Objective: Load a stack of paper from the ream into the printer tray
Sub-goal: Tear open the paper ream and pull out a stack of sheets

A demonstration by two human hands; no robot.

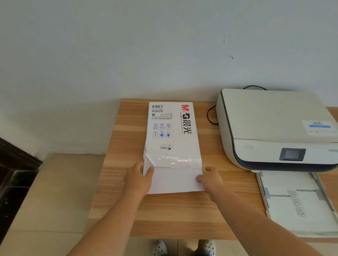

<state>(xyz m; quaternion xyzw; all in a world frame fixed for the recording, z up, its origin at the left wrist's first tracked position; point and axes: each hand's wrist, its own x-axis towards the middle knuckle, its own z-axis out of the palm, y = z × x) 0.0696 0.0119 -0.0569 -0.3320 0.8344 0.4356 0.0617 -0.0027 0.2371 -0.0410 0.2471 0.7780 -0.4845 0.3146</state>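
1. Printer tray (pixel 299 205), pulled out at the near right: pale plastic, shallow, with guide rails, holding no stack yet.
2. Left hand (pixel 136 180) and right hand (pixel 210 177) pinch opposite edges of the paper stack (pixel 175 180), thumbs on top. Step: drawing the sheets out.
3. Ream (pixel 171 131): printed wrapper, near end torn open, glossy flap. Next move, likely: slide the stack free, keeping its edges square.
4. Printer (pixel 279 129): smooth cream shell.
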